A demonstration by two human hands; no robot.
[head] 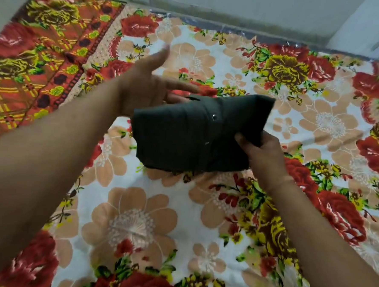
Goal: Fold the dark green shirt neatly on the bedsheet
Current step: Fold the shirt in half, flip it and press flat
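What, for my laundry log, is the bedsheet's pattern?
The bedsheet is floral: red, peach and yellow flowers on white; head view.

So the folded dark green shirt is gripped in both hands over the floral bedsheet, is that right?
Not quite. In the head view only the right hand grips the folded dark green shirt, at its right edge; the left hand is open, fingers straight, by its left corner. It is over the floral bedsheet.

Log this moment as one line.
shirt: folded small, apparently held above bedsheet | right hand: grips shirt's right edge | left hand: open, fingers straight, by shirt's left edge
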